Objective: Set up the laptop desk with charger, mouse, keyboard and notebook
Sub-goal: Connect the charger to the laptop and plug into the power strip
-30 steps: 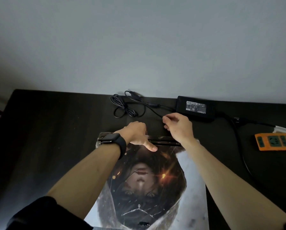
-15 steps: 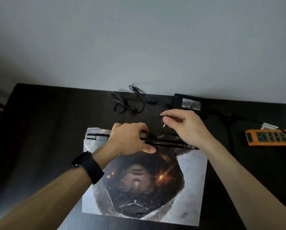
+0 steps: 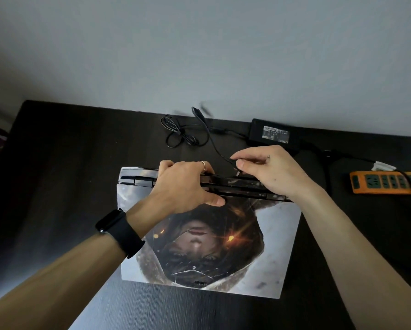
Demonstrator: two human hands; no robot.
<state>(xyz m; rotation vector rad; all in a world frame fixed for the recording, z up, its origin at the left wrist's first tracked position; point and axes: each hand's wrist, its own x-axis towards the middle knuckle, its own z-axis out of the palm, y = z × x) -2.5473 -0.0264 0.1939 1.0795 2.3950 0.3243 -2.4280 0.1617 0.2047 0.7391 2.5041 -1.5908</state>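
As it lies closed, the laptop (image 3: 211,248) shows printed artwork.

A closed laptop (image 3: 209,244) with a printed portrait on its lid lies on the dark desk (image 3: 56,175). The left hand (image 3: 185,184), with a ring (image 3: 201,164) on one finger and a black watch (image 3: 120,232) on the wrist, grips the laptop's far edge, thumb on the lid. The right hand (image 3: 269,172) pinches the charger plug (image 3: 238,173) just over that far edge. Its cable (image 3: 211,141) runs far and right to the power brick (image 3: 274,134) by the wall, with a loose coil to the left. An orange power strip (image 3: 388,185) lies at the right.
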